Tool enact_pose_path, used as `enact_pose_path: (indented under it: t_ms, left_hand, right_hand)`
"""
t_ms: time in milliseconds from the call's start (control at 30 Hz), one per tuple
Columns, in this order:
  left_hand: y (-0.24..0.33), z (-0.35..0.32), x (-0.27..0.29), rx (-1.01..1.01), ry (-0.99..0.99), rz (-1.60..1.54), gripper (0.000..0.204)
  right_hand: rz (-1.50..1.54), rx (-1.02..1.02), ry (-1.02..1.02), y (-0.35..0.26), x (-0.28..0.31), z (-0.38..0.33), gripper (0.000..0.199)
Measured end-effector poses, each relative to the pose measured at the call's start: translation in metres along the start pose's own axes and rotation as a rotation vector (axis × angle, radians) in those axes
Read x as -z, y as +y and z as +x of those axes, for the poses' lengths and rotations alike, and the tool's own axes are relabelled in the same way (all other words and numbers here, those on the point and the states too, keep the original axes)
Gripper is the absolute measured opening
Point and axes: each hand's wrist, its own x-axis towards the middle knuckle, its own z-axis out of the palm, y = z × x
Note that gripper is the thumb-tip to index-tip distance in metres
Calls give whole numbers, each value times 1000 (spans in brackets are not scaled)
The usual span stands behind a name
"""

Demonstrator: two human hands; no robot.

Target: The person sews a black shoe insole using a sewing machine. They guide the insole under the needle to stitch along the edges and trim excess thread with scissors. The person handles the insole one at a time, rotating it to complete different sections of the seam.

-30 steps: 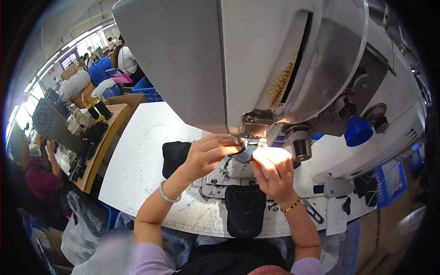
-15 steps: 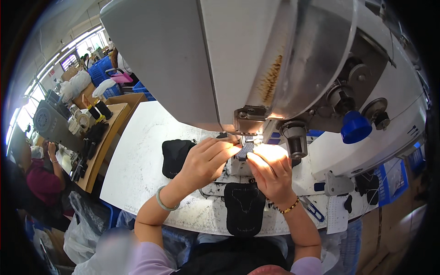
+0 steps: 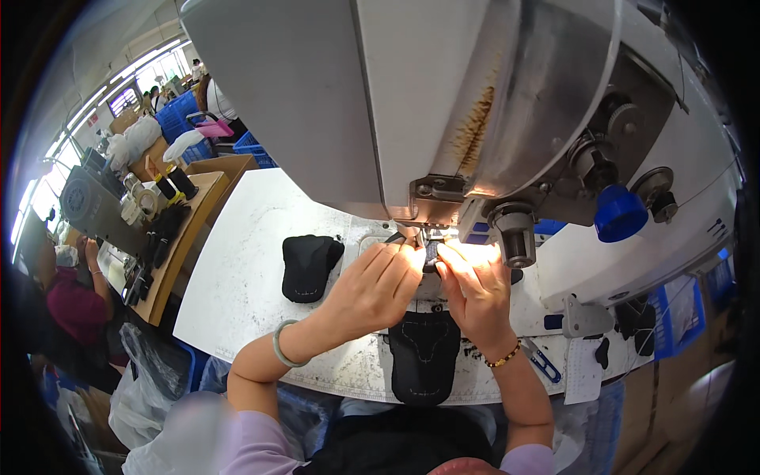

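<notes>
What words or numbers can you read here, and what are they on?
None can be read.
Paper sheet at right: faint rows of marks, too small.
Ruler strip on the white table's front edge: tiny marks, too small.
White sewing machine: dark marks on its arm, too small.
Gray machine at left: round emblem, blurred.

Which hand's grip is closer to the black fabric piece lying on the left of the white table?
Left. The left grip is just right of the black fabric piece; the right grip is farther right, beyond the left grip.
</notes>
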Motion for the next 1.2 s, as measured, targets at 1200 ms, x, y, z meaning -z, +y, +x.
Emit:
enact_pose_path:
  t_ms: [1200]
  left_hand:
    - [13,-14,-15,133,92,-125,38]
  right_hand:
    - [112,237,-13,-1,10,-9,25]
